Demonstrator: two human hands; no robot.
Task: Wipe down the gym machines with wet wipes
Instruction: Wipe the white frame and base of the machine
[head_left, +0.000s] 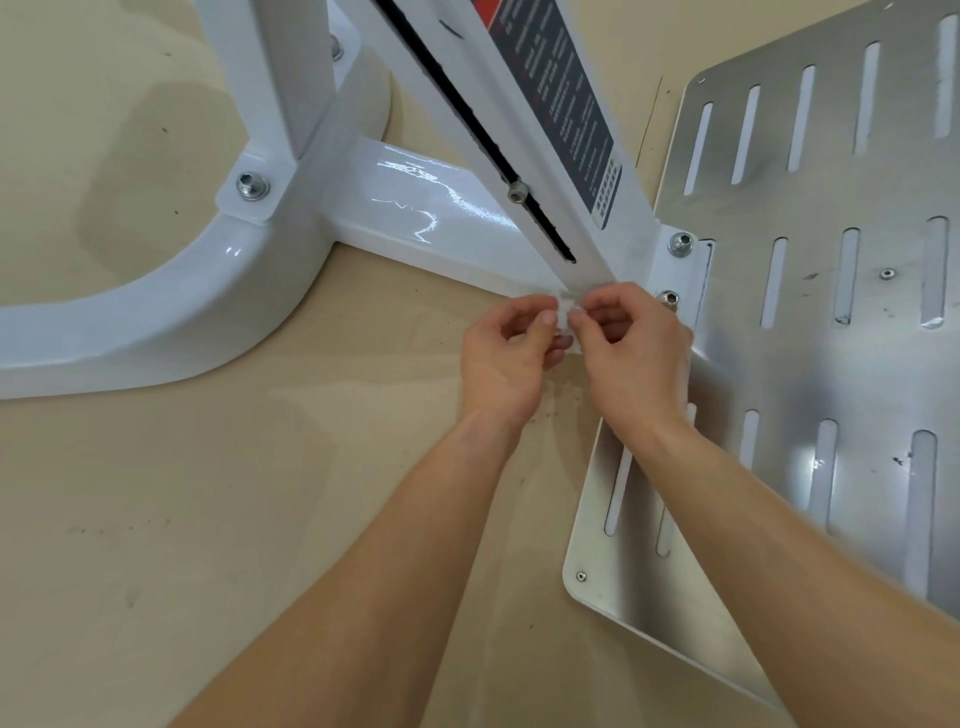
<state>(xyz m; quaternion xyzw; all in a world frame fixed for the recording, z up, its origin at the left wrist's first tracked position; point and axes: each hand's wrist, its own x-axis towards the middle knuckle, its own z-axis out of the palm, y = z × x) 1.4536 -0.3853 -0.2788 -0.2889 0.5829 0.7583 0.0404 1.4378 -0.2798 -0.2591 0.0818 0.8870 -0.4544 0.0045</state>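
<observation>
Your left hand (511, 358) and right hand (631, 348) meet, fingers curled. Both pinch a small wet wipe (565, 312) by the white frame (415, 208).

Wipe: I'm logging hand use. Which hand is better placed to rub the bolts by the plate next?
Probably right. The right hand pinches the wipe beside the bolts; the left hand, also pinching it, is farther off, over the floor.

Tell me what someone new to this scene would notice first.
Two bare forearms reach in from below, and the left hand and right hand pinch a small crumpled wet wipe between them at centre frame. Behind them the glossy white machine frame spreads over the tan floor on the left, and a slotted metal plate fills the right side.
</observation>
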